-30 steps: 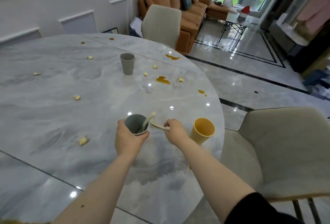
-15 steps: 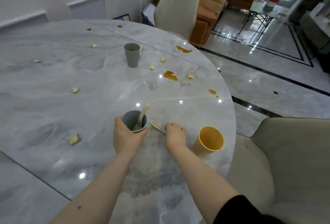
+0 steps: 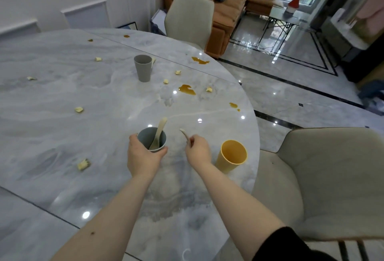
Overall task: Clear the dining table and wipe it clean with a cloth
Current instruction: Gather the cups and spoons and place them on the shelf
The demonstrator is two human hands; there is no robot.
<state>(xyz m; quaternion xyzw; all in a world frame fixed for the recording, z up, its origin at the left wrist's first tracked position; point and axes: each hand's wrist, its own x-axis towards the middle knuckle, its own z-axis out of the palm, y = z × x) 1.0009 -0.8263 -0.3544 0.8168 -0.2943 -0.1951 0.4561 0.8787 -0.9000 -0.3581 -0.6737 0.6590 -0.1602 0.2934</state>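
Note:
My left hand (image 3: 143, 156) grips a grey-blue cup (image 3: 151, 139) that stands on the round marble table (image 3: 62, 136); a cream spoon (image 3: 159, 134) leans inside it. My right hand (image 3: 198, 152) pinches a second cream spoon (image 3: 184, 132), its free end pointing up and left just above the tabletop. A yellow cup (image 3: 231, 157) stands right of that hand near the table edge. A taller grey cup (image 3: 143, 70) stands farther back. Brown spills (image 3: 187, 89) and several pale food scraps (image 3: 83, 164) dot the surface.
A beige chair (image 3: 324, 177) sits close at the right edge of the table, another beige chair (image 3: 190, 19) at the far side. Beyond are an orange sofa (image 3: 220, 0) and a glossy tiled floor (image 3: 291, 86).
My right hand has lifted the second spoon off the table and drawn slightly right, away from the grey-blue cup. The left hand still holds the cup. The view shifted closer.

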